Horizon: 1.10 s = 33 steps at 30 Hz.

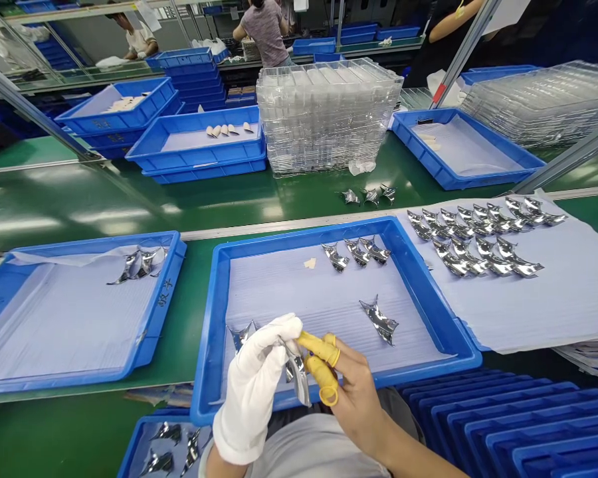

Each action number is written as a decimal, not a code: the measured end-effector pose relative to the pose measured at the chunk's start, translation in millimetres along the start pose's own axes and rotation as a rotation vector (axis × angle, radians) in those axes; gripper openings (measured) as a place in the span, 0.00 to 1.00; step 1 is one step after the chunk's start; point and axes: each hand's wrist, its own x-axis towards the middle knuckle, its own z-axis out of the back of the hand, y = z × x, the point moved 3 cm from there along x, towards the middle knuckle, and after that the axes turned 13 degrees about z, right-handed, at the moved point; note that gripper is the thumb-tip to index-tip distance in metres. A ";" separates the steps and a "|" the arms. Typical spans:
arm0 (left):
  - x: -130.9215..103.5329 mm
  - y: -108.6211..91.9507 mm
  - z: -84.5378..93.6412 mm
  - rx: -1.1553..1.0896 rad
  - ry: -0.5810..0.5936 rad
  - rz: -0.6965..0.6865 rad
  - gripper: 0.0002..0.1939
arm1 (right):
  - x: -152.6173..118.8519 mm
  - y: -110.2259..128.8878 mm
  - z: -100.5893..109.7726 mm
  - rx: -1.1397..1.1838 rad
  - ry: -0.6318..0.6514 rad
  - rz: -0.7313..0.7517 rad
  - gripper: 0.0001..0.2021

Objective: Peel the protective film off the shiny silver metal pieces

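Taking the central blue tray [421, 285] as the clock, its ribbed white liner carries 3 chrome pieces [359, 253] at 1 o'clock, 1 lone chrome piece [380, 321] at 3 o'clock, a partly hidden chrome piece [239, 336] at 9 o'clock and a small cream scrap [309, 263] at 12 o'clock. The left tray [157, 325], at 9 o'clock, has a few shiny pieces [144, 264] in its 1 o'clock corner, their count unclear. At 8 o'clock, a lower tray [128, 455] shows 3 dark, glossy pieces [158, 463]. At 11 o'clock, a back tray [199, 159] contains curved cream pieces [224, 131]. Between 2 and 3 o'clock, a white sheet [568, 279] bears 2 rows of chrome parts [496, 259], 4 in the nearer row.

The metal is mirror-bright and bowed, with pointed corners; the stacked clear trays [329, 119] at 12 o'clock are transparent, ridged plastic.

At 6 o'clock, over the near rim, the left hand [252, 385], in a white fabric glove, pinches the held chrome piece [299, 380] between closed thumb and fingers. The right hand [346, 378], with wrinkled yellow finger covers [321, 348], has its thumb and forefinger slightly parted beside the piece's upper end; whether they grip it, I cannot tell.
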 end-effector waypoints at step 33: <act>-4.4 -3.0 3.2 -0.008 0.023 0.015 0.12 | 6.3 1.2 2.6 -0.064 0.159 0.188 0.17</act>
